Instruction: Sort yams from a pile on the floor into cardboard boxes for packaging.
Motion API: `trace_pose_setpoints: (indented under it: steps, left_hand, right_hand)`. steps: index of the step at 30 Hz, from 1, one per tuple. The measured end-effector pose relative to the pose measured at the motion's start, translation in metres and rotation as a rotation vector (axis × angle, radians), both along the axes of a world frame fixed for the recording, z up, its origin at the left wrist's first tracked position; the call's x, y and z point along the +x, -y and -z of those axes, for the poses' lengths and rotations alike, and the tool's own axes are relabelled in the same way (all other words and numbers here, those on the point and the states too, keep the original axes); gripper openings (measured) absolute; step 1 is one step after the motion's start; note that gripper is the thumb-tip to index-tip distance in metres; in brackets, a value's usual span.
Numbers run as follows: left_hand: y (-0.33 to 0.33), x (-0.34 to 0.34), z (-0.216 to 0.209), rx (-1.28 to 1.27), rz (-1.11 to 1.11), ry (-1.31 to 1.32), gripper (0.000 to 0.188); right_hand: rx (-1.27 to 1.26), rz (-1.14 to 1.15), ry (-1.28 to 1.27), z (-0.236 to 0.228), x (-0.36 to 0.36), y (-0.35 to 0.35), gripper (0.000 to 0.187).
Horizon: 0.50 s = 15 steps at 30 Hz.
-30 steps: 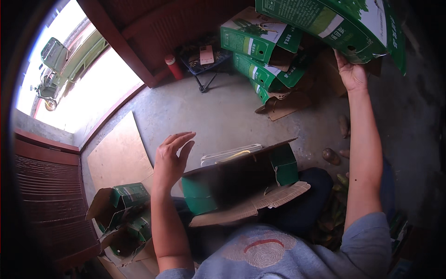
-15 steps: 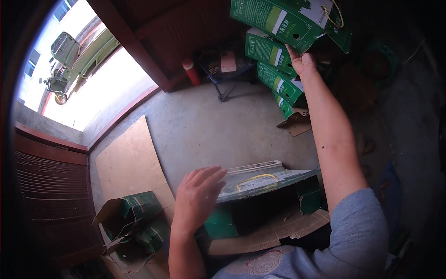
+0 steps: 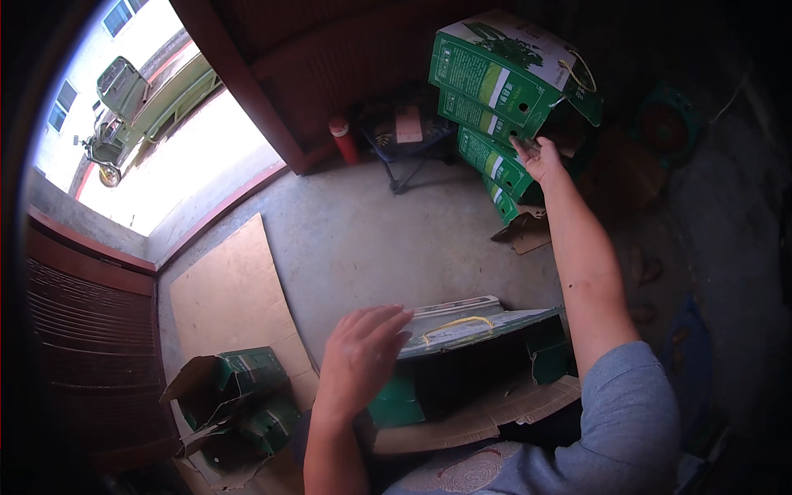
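At the far right, several green cartons are piled in a leaning stack. The top carton has a tree picture and a rope handle. My right hand reaches to the stack with its fingers stretched, at the corner of the carton just below the top one; whether it touches is hard to tell. Close to my body lies an open carton with a yellow rope handle, its dark inside and brown flap facing me. My left hand hovers at its left end, fingers extended and holding nothing.
Opened green cartons lie at the lower left, near a flat cardboard sheet. A red bottle and a small folding stool stand by the dark red door. Outside the doorway, a green cargo tricycle is parked.
The top carton has settled lower and more level on the stack. My right hand has moved down a little from beneath it. My left hand has shifted slightly right.
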<state>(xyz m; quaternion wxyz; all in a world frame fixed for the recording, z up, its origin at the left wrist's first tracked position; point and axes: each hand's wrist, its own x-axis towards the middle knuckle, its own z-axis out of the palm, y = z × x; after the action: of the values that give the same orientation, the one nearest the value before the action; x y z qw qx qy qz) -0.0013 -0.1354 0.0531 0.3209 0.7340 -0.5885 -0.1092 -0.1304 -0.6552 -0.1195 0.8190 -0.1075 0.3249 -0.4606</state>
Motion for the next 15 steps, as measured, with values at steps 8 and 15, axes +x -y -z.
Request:
trace_pose_setpoints:
  steps: [8,15]
  left_hand:
    - [-0.002,-0.005,-0.002,-0.018,-0.007,-0.01,0.028]
    - [-0.005,-0.013,-0.001,-0.012,-0.022,-0.023,0.026]
  right_hand:
    - [-0.161,-0.316,-0.486,-0.035,-0.07,-0.037,0.028]
    - [-0.494,-0.359,-0.794,-0.105,-0.23,-0.116,0.022]
